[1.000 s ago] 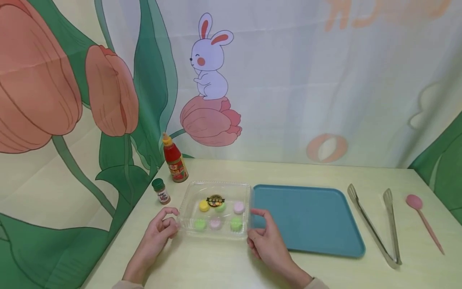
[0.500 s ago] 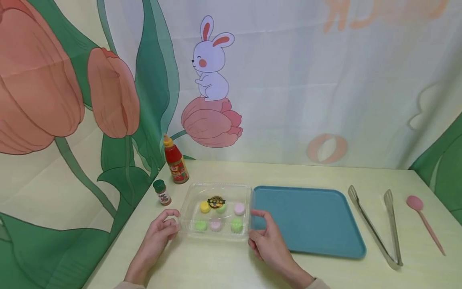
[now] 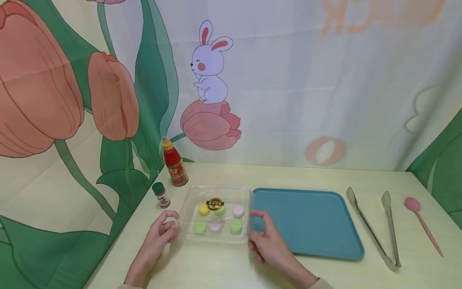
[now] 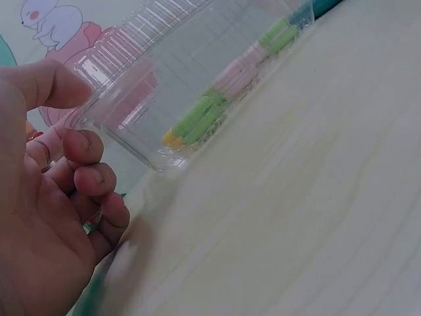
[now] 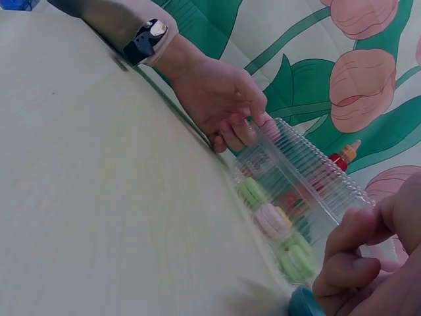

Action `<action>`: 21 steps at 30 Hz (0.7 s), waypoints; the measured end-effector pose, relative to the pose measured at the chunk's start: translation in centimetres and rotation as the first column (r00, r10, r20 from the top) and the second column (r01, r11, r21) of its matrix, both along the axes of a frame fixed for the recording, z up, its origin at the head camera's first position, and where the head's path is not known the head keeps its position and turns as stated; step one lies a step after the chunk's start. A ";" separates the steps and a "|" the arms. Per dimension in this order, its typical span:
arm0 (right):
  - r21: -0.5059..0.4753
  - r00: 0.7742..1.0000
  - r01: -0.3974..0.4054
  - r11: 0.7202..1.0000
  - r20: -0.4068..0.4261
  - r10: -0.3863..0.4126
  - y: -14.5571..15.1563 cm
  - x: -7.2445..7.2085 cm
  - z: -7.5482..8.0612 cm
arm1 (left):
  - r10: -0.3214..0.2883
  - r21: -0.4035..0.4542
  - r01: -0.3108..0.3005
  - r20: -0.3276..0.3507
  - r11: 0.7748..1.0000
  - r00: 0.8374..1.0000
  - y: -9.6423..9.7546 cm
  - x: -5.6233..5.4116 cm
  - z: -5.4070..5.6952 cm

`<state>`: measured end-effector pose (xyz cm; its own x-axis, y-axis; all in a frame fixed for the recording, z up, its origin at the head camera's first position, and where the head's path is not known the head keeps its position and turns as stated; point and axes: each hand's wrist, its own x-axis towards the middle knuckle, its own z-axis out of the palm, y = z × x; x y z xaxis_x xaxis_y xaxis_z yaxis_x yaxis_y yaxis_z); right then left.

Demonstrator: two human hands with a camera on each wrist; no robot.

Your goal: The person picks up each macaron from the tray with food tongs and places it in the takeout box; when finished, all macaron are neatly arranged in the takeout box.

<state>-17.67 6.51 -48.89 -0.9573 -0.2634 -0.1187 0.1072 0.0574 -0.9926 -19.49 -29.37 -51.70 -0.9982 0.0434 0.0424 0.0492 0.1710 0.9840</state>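
Observation:
A clear plastic clamshell box [image 3: 195,196] with a dark label on its lid lies on the table, its lid down. Through it show several macarons: yellow [image 3: 204,209], green [image 3: 236,227] and pink [image 3: 239,210]. My left hand [image 3: 156,239] pinches the box's left side at the rim. On the opposite side, my right hand [image 3: 270,243] grips the right edge, index finger stretched up along it. The left wrist view shows the left thumb and fingers [image 4: 83,146] at the box's corner. In the right wrist view, curled right fingers [image 5: 348,263] sit at the near end.
Right beside the box lies a blue tray [image 3: 306,224]. Beyond it are metal tongs [image 3: 372,235], spread apart, and a pink spoon [image 3: 413,205]. A red sauce bottle [image 3: 176,168] and a green-capped spice jar [image 3: 161,196] stand at the back left, before a printed curtain [image 3: 274,92].
The whole head view has shifted slightly downward. Both hands keep the same hold on the box, and nothing on the table has visibly moved.

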 end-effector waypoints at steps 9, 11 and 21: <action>0.063 0.999 -0.037 0.997 -0.007 0.038 1.5 -0.1 0.7 | 0.026 -0.069 -0.031 -0.072 0.997 0.997 -0.4 0.0 0.5; 0.084 1.000 -0.018 0.996 -0.022 0.020 2.3 -0.1 1.1 | 0.060 -0.123 -0.072 -0.098 0.990 0.993 -0.4 0.1 0.6; 0.360 0.947 0.216 0.908 -0.304 -0.105 8.0 -0.8 2.4 | 0.190 -0.372 -0.339 -0.382 0.864 0.904 1.1 1.3 2.0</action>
